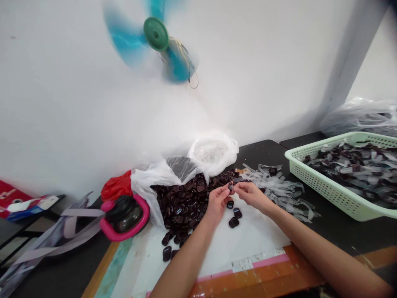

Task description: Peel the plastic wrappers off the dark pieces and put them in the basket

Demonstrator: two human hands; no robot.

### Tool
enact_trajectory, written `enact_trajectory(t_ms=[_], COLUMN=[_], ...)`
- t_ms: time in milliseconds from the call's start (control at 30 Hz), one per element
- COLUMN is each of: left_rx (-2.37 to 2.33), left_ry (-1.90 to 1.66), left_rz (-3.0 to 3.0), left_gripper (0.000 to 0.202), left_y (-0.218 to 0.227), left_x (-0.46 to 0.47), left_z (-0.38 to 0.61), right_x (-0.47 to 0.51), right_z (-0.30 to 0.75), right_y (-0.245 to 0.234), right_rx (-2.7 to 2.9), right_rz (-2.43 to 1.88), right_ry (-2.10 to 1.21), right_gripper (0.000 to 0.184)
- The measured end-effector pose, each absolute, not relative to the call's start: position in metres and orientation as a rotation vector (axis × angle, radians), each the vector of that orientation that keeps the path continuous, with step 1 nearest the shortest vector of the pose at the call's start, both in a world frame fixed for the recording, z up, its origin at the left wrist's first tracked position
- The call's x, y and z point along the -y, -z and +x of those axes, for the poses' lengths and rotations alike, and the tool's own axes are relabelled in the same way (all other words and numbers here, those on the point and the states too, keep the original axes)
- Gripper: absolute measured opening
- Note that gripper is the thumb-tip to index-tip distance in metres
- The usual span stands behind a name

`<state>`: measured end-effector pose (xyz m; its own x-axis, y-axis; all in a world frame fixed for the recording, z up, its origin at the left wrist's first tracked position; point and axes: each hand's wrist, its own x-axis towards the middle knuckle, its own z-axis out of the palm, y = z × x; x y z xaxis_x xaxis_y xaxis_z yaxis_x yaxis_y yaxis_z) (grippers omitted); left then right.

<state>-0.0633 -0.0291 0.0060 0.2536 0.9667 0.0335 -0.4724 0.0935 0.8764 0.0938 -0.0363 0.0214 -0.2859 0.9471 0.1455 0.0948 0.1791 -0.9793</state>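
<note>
Dark glossy piece [231, 187] held in a two-handed pinch above the bench [263, 153]. The left hand [217, 203] and right hand [252, 195] are both closing thumb and fingertips on it from opposite sides, a grip that appears to be steadying so small an item; its exact shape is hidden by the fingers. The heap of dark pieces [182, 207] is serving as the landmark, lying just left of the hands, apparently within easy reach. Loose pieces [233, 216] are resting on a white sheet [245, 244] just right of the heap, while translucent plastic strips [279, 190] are trailing across the bench further right. A pale green plastic basket [322, 194] is standing beyond the strips, right of the heap, and is holding more strips and dark pieces. A white plastic bag [145, 186] is bunching against the heap's far left edge. A blue-bladed wall fan [156, 34] is spinning on the white wall above the heap.
</note>
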Motion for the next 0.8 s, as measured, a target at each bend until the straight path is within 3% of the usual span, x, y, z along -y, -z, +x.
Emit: enact_trajectory(t_ms=[167,333,567,800], left_rx=[-0.706,-0.763,-0.735,-0.753], left_ry=[-1.277,-1.298,-1.278,-1.307], left_rz=[1.119,1.133,0.905,0.988], left_gripper=[0.01,0.02,0.037,0.029], left_y=[-0.007,-0.002,0.003,0.004], left_x=[0.03,0.028,0.024,0.025], left_z=[-0.062,-0.061,-0.06,-0.059], right_x=[0.037,0.037,0.044,0.049], right_z=[0.096,0.096,0.093,0.089], right_y=[-0.023,-0.025,-0.025,-0.022], right_rx=[1.608,1.648,1.856,2.053], right_rz=[-1.063,-1.049,-1.205,-1.304], right_ry=[-1.195,-1.156,-0.522,-0.16], right_gripper=[0.039,0.037,0.029,0.027])
